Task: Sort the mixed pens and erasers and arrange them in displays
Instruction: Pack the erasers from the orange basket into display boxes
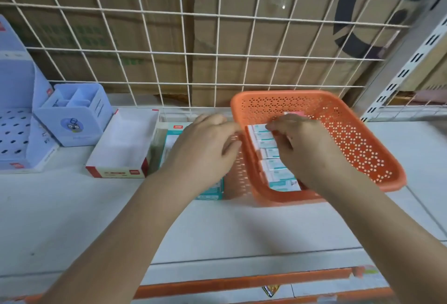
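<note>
- Gathering erasers (266, 149): a row of them lies along the left wall of the orange basket (338, 139); right hand (302, 144) pinches the row's far end.
- Left hand (205, 146) curled at the basket's left rim; gripping or just touching, cannot tell.
- Next, likely: lift the erasers clear of the rim and carry them left to the teal box (210, 192) just beside.
- Wire grid (217, 61) close behind; shelf front open.

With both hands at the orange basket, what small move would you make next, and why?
Probably lift the erasers toward the teal box beside the orange basket: the right hand seems to pinch the row's far end; the left hand rests at the rim.
</note>
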